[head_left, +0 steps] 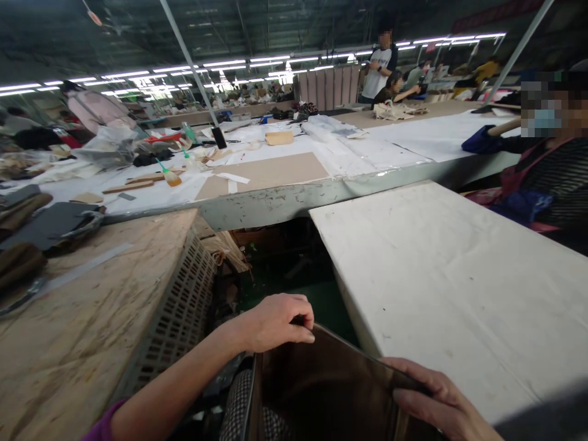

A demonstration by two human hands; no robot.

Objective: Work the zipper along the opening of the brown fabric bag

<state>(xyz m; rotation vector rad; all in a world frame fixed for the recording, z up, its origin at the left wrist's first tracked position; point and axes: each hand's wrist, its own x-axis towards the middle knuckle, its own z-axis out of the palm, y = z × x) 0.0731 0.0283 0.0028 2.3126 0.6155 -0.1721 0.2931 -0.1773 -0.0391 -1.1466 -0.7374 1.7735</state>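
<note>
A dark brown bag [335, 386] gapes open low in front of me, its inside facing up. At its far left rim, my left hand [280, 321] is closed, thumb and curled fingers on the edge. My right hand [432, 395] grips the opposite side, with the thumb inside and the fingers over the outer edge. The lower part of the bag runs out of view. Checked cloth [239, 404] shows beneath it on the left.
A worn wooden board [151, 263] lies left, beside a plastic crate [184, 300]. A white-topped table [450, 269] stands right. Across the gap runs a long worktable [275, 202] with paper, brown sheets and a glue bottle [172, 177]. A masked person [551, 184] sits at right.
</note>
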